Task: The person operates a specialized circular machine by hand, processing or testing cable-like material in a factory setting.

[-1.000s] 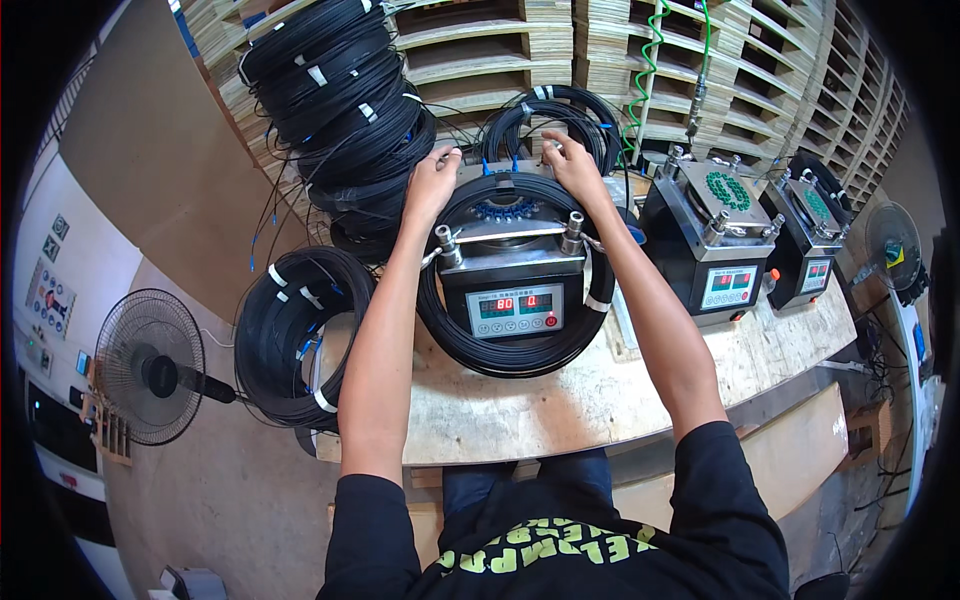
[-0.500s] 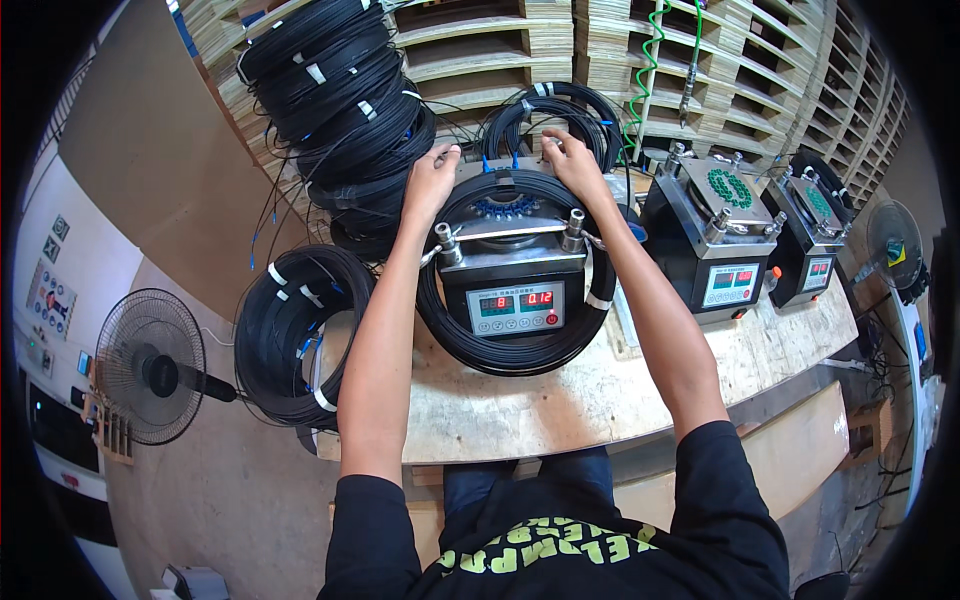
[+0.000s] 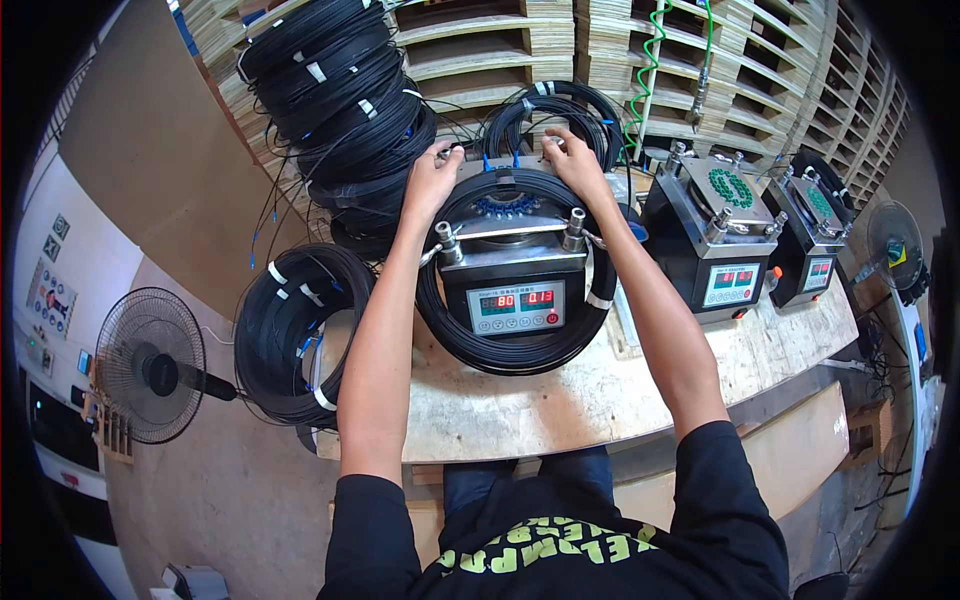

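The black cable coil (image 3: 505, 362) is found looped over the middle machine (image 3: 487, 276), framing its front panel, on the wooden bench (image 3: 520, 425). Blue connectors (image 3: 503, 207) are seen ringed on the top plate, and the display (image 3: 518, 308) is lit; loading is therefore judged done. Whether clamping is complete cannot be confirmed — the rear posts are largely covered. Tightening there, and the rest of the machine's run, are judged to be left.

The left hand (image 3: 431, 184) and the right hand (image 3: 579, 172) are placed at the far corners of the plate, fingers curled beside metal parts; whether these are firmly gripped cannot be told.

Compared with the frame half a second ago, different red digits are shown on the display, and the hanging hose fitting (image 3: 699, 95) is displaced slightly rightward — almost no change is noted in the hands or the coil.
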### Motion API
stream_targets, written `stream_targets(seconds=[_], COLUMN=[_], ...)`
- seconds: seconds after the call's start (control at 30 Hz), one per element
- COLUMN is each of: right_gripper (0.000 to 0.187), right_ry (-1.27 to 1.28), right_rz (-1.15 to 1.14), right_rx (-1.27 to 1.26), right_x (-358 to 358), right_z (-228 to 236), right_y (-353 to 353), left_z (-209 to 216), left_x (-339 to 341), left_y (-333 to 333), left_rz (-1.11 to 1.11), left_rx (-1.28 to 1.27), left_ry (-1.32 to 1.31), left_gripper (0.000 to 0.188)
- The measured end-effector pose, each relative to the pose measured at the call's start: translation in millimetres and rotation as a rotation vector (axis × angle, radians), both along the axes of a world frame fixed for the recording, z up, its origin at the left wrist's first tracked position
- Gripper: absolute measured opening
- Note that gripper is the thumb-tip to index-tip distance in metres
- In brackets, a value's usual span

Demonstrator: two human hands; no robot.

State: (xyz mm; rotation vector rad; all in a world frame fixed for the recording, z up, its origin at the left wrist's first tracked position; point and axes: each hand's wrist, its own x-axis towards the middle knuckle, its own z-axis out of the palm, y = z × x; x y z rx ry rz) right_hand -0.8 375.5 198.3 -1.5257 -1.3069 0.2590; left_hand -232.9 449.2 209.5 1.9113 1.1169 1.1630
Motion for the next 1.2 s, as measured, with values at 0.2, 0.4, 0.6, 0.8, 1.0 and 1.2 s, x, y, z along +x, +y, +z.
stream_targets(seconds=[0.2, 0.4, 0.6, 0.8, 1.0, 1.2], right_gripper=[0.044, 0.043, 0.044, 0.044, 0.044, 0.046], right_ry=[0.003, -0.006, -0.001, -0.013, 0.009, -0.034], right_rz=[0.009, 0.028, 0.016, -0.005, 0.018, 0.010], right_rx=[-0.005, 0.018, 0.018, 0.005, -0.008, 0.008], right_x=[-2.5, 3.1, 3.8, 0.5, 1.0, 0.9], right_z=[-0.1, -4.6, -4.5, -1.6, -0.2, -2.0], right_y=[2.1, 3.2, 4.0, 2.8, -1.1, 0.6], left_z=[-11.5, -7.5, -2.5, -10.5, -12.6, -10.6], left_x=[-4.6, -0.9, -1.8, -1.9, -0.4, -3.1], left_y=[14.7, 8.8, 3.3, 12.8, 12.9, 11.6], left_rz=[-0.010, -0.006, -0.024, -0.014, -0.014, -0.031], left_rx=[-0.006, -0.016, 0.015, 0.006, -0.010, -0.005], left_ry=[-0.039, -0.025, -0.007, -0.040, -0.048, -0.041], left_gripper=[0.052, 0.052, 0.049, 0.049, 0.050, 0.049])
